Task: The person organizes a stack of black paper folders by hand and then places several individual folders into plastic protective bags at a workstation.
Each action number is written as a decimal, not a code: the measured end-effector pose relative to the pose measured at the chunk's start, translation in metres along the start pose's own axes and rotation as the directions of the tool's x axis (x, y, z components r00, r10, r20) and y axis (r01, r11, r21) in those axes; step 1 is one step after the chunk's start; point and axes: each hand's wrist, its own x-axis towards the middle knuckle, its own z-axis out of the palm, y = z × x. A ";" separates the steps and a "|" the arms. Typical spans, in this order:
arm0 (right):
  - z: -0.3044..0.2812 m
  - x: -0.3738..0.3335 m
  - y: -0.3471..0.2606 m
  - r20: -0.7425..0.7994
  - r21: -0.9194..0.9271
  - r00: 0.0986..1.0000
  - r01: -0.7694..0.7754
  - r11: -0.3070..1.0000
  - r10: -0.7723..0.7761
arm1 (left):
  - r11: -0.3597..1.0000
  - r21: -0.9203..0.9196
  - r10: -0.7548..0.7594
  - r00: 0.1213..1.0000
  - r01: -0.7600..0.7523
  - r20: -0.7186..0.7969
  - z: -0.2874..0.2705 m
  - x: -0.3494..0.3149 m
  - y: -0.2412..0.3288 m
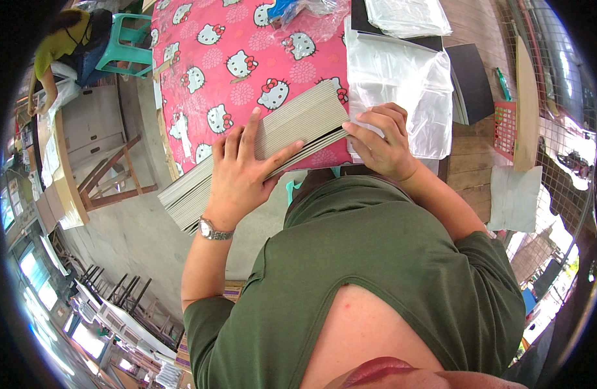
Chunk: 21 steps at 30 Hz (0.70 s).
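A thick stack of thin grey-beige boards (298,120) lies slantwise over the near edge of the table, its layered edges facing up. Dark gaps show between a few layers along its near side. Across the middle of the stack rests my left hand (243,165), fingers spread and stretched out, thumb pointing right along the layers. My right hand (386,142) is closed at the stack's right end, thumb and forefinger pinching the corner of the near layers. Beside that hand, clear plastic sleeves (402,84) lie in a flat pile.
A pink patterned cloth (201,52) covers the table. Black sheets (472,84), a green tool (503,84) and a red basket (504,126) are to the right. At the far left another person (58,45) works near a teal stool (127,45) and a wooden table (68,168).
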 end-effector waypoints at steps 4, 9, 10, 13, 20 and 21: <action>0.000 0.001 -0.003 0.035 0.052 0.998 -0.056 0.997 0.054 | 1.000 0.000 0.001 1.000 -0.001 -0.008 -0.001 0.000 0.001; -0.004 0.010 -0.007 0.084 0.078 0.991 -0.114 0.990 0.108 | 1.000 -0.021 -0.004 1.000 0.003 -0.020 -0.001 0.000 0.001; -0.004 0.009 -0.008 0.096 0.099 0.987 -0.136 0.986 0.126 | 1.000 -0.023 -0.005 1.000 0.004 -0.020 -0.002 0.000 0.001; -0.005 0.009 -0.009 0.130 0.184 0.976 -0.196 0.963 0.174 | 0.999 -0.038 -0.011 1.000 0.010 -0.023 -0.003 0.002 0.000; 0.000 0.005 -0.004 0.176 0.493 0.935 -0.355 0.795 0.309 | 0.999 -0.043 -0.021 1.000 0.021 -0.014 -0.004 0.002 0.001; 0.001 0.003 -0.003 0.170 0.538 0.927 -0.372 0.756 0.335 | 0.999 -0.044 -0.019 1.000 0.018 -0.013 -0.004 0.003 0.001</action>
